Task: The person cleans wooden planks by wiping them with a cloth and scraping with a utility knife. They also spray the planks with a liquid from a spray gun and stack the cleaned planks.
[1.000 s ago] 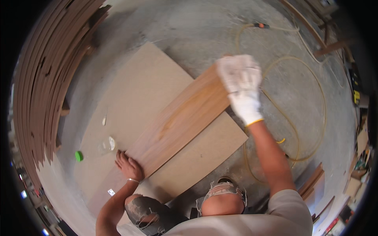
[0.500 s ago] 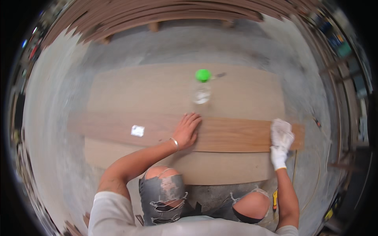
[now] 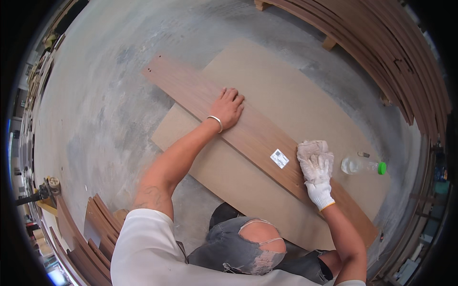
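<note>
On brown plank: left hand flat, gloved right hand pressing cloth.

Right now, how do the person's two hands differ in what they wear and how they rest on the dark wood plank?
The left hand is bare apart from a thin bracelet on its wrist; the right hand wears a white work glove. The left hand lies flat, fingers spread, on the dark wood plank; the right hand presses a pale cloth against it, close to a small white label. Both rest on the same plank.
</note>
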Motion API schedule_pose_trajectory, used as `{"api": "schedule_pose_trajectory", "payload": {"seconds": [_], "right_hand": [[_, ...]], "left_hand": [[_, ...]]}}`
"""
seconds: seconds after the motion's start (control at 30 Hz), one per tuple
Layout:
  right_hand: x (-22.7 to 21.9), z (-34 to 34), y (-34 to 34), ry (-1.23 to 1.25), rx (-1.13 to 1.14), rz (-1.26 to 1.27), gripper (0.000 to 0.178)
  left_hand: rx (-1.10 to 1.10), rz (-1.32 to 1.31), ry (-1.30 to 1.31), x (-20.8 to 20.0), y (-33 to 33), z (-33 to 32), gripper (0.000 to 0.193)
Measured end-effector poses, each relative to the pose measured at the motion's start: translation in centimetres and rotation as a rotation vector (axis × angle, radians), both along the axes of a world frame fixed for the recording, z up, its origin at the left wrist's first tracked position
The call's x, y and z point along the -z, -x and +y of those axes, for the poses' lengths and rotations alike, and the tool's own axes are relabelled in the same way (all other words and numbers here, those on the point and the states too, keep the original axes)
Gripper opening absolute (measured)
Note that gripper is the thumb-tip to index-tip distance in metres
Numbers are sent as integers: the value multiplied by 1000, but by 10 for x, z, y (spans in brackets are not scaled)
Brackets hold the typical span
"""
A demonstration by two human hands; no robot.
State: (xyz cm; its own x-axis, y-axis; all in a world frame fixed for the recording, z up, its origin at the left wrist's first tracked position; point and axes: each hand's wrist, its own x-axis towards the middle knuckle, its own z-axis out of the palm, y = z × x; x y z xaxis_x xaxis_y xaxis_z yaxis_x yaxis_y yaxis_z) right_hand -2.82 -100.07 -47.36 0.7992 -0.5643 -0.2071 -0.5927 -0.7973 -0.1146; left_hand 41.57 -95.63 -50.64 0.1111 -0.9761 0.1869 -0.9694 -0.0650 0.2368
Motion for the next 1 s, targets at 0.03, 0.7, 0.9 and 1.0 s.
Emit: {"api": "schedule_pose_trajectory", "payload": {"seconds": [0.03,0.7,0.9,1.0], "right_hand": [[-3,-2,-4,-7,27,0,71],[10,-2,-425,71,-275,-286,62],[19,-39,-540,32,-336,-422,62],[-10,-9,-420,38,-399,-116,51]], "left_hand": [[4,-5,19,-10,1,-6,32],[-505,213,31,-8,-73,113,62],[-466,257,-50,-9,-69,98,70],[-515,276,-95,-7,-72,122,71]]}}
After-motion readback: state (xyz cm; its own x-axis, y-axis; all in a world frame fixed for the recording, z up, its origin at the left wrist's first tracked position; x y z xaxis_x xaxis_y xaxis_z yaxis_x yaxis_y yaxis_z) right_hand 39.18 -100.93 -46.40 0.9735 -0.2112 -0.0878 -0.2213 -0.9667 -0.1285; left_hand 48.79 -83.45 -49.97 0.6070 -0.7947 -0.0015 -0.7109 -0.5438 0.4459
